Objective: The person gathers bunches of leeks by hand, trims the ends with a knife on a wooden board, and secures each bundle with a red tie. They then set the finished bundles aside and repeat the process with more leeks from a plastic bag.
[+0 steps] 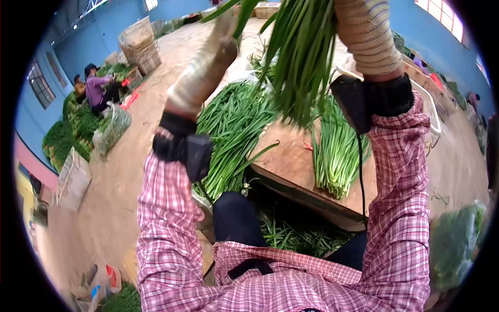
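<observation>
Both my arms are raised, in gloves and black wrist straps. My right hand (364, 34) is at the top edge, against a bunch of long green leaves (301, 62) that hangs over the board; its fingers are cut off by the frame. My left hand (221, 49) is blurred by motion, left of the bunch and apart from most of it, with its fingers unclear. Below, a bundle with pale stems (337, 164) lies on the wooden board (288, 156). A larger pile of green leaves (234, 125) lies left of the board.
Two people (99, 88) sit at the far left among green bundles. Stacked crates (140, 47) stand behind them. A white crate (73, 179) is on the left floor, and a plastic bag of greens (455, 244) is at the right. Cut leaves (296, 234) lie below the board.
</observation>
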